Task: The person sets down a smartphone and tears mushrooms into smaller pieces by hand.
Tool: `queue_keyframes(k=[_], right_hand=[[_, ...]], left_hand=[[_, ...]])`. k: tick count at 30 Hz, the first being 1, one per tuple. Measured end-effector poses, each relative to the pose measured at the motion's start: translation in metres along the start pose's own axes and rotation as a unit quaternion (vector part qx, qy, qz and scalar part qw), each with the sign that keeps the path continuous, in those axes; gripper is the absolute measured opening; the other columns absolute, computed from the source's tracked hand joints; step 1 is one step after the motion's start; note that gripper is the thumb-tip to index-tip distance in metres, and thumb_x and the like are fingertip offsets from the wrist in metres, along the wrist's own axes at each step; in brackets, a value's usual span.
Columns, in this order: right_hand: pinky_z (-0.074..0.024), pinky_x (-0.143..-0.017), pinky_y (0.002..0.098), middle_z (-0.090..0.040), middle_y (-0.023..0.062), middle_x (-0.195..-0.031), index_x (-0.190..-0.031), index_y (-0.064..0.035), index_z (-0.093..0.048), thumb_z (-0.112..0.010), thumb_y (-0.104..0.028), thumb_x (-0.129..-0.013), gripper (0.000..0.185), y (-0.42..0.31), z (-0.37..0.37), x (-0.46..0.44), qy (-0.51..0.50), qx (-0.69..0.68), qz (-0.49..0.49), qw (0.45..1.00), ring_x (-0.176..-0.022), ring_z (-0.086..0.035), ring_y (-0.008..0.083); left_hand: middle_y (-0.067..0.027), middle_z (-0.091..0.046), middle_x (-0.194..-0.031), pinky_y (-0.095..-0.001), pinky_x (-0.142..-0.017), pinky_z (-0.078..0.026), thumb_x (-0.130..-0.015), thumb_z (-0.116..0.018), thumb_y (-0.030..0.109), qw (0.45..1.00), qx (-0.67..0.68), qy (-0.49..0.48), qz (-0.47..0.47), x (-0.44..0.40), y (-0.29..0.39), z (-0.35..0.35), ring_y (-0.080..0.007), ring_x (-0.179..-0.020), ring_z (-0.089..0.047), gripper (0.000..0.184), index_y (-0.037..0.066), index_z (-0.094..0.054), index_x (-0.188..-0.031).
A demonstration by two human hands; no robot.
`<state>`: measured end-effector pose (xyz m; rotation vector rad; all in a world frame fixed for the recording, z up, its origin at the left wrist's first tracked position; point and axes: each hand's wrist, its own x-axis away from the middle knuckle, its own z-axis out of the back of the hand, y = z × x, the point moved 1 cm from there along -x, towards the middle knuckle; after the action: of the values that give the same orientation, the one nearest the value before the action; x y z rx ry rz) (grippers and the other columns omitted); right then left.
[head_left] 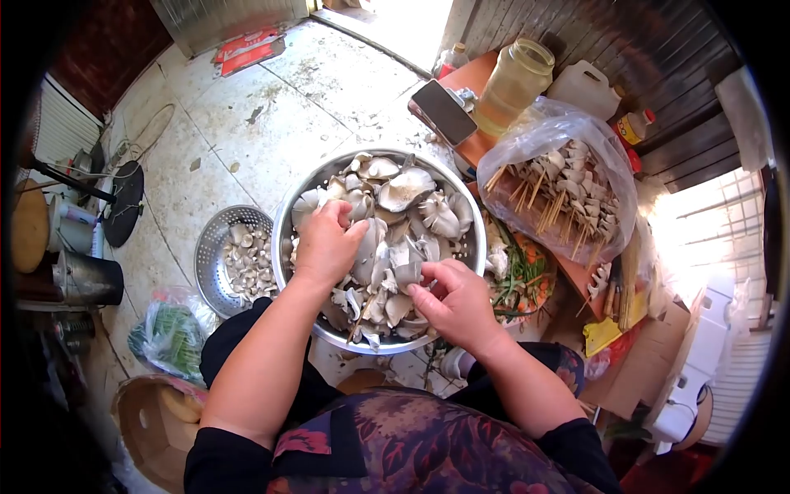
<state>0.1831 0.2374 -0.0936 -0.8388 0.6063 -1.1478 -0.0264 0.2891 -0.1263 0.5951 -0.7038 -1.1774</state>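
A large steel colander (290, 181) full of grey oyster mushrooms (407, 191) stands in front of my lap. My left hand (327, 245) is over its left side, fingers curled down into the pile; whatever lies between them is hidden. On the right of the pile, my right hand (454, 303) pinches an oyster mushroom piece (406, 275) between thumb and fingers. Torn mushroom pieces lie below and between both hands.
A smaller colander (207, 247) with small mushroom pieces is at left. To the right, a bag of skewered mushrooms (568, 193), a phone (444, 113) and a jar (514, 86) crowd an orange table. Vegetable scraps (522, 276) lie beside the large colander. A bag of greens (171, 333) sits lower left.
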Motion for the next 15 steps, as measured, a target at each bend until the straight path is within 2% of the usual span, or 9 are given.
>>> queue_keyframes(k=[3,4,5,7,10,12,13,14,15], right_hand=[[-0.0456,-0.055,0.028,-0.054,0.0067,-0.074,-0.096,-0.004,-0.064,-0.071,-0.016,-0.078,0.023,-0.005,-0.003,0.003,-0.022,0.011,0.043,0.999,-0.058,-0.055,0.0158],[-0.045,-0.054,0.0288,-0.054,0.0067,-0.073,-0.096,-0.0047,-0.064,-0.07,-0.016,-0.078,0.022,-0.005,-0.003,0.004,-0.033,0.028,0.061,0.997,-0.058,-0.055,0.0165],[-0.0479,-0.064,0.0353,-0.058,0.0101,-0.08,-0.099,-0.0059,-0.064,-0.068,-0.021,-0.079,0.025,-0.006,-0.001,0.005,-0.068,0.035,0.036,0.996,-0.072,-0.059,0.026],[-0.048,-0.064,0.035,-0.059,0.0101,-0.08,-0.099,-0.0057,-0.064,-0.068,-0.021,-0.079,0.026,-0.006,0.004,0.006,-0.065,0.034,0.033,0.997,-0.071,-0.059,0.0256],[-0.0483,-0.064,0.0337,-0.06,0.0095,-0.082,-0.102,-0.0053,-0.064,-0.068,-0.022,-0.08,0.028,-0.004,0.012,0.008,-0.059,0.005,-0.001,0.998,-0.068,-0.059,0.0227],[-0.0485,-0.064,0.0327,-0.061,0.009,-0.083,-0.105,-0.0051,-0.064,-0.068,-0.023,-0.08,0.03,0.003,0.014,0.009,-0.053,-0.024,-0.033,0.998,-0.067,-0.059,0.0203],[-0.0486,-0.062,0.0308,-0.061,0.008,-0.085,-0.107,-0.004,-0.063,-0.068,-0.023,-0.082,0.032,0.01,0.012,0.009,-0.039,-0.112,-0.07,0.99,-0.066,-0.059,0.0175],[-0.0488,-0.061,0.0289,-0.062,0.0069,-0.088,-0.109,-0.003,-0.063,-0.068,-0.024,-0.083,0.034,0.014,0.012,0.008,-0.024,-0.198,-0.105,0.974,-0.065,-0.058,0.0147],[-0.0467,-0.055,0.0209,-0.062,0.0064,-0.091,-0.113,0.0002,-0.061,-0.062,-0.022,-0.089,0.033,0.002,0.019,0.006,-0.034,-0.311,-0.178,0.933,-0.063,-0.058,0.0106]], left_hand=[[-0.0155,-0.066,-0.093,-0.0402,-0.079,-0.049,-0.078,-0.067,0.029,0.991,-0.121,0.026,-0.042,-0.005,-0.001,-0.013,-0.0327,-0.086,-0.063,0.035,0.005,-0.062,-0.103],[-0.0155,-0.066,-0.093,-0.0402,-0.079,-0.049,-0.078,-0.067,0.029,0.991,-0.122,0.027,-0.043,-0.008,-0.002,-0.016,-0.0327,-0.086,-0.063,0.035,0.005,-0.062,-0.103],[-0.0154,-0.066,-0.091,-0.0412,-0.079,-0.049,-0.079,-0.066,0.028,0.995,-0.096,0.033,-0.005,-0.012,-0.002,-0.018,-0.0333,-0.085,-0.063,0.034,0.005,-0.062,-0.103],[-0.0153,-0.067,-0.089,-0.0422,-0.078,-0.049,-0.079,-0.064,0.028,0.996,-0.073,0.039,0.029,-0.015,0.002,-0.017,-0.0339,-0.083,-0.063,0.032,0.005,-0.062,-0.102],[-0.0134,-0.068,-0.082,-0.0385,-0.074,-0.05,-0.082,-0.059,0.024,0.998,-0.019,0.048,0.029,-0.007,0.017,-0.007,-0.0268,-0.076,-0.065,0.028,0.006,-0.063,-0.103],[-0.0098,-0.067,-0.074,-0.0319,-0.065,-0.05,-0.083,-0.055,0.018,0.991,0.126,0.014,0.05,0.006,0.031,0.003,-0.0161,-0.071,-0.065,0.025,0.005,-0.064,-0.103],[-0.0032,-0.065,-0.078,-0.0199,-0.056,-0.047,-0.085,-0.051,0.009,0.982,0.184,-0.014,0.027,0.015,0.04,0.007,-0.007,-0.063,-0.059,0.019,0.006,-0.063,-0.1],[-0.0032,-0.065,-0.078,-0.0199,-0.056,-0.047,-0.085,-0.051,0.009,0.982,0.184,-0.019,0.024,0.021,0.042,0.006,-0.007,-0.063,-0.059,0.019,0.006,-0.063,-0.1],[-0.0036,-0.065,-0.081,-0.0215,-0.06,-0.049,-0.085,-0.05,0.007,0.964,0.261,-0.042,-0.027,0.028,0.044,0.004,-0.0084,-0.066,-0.06,0.021,0.005,-0.063,-0.102]])
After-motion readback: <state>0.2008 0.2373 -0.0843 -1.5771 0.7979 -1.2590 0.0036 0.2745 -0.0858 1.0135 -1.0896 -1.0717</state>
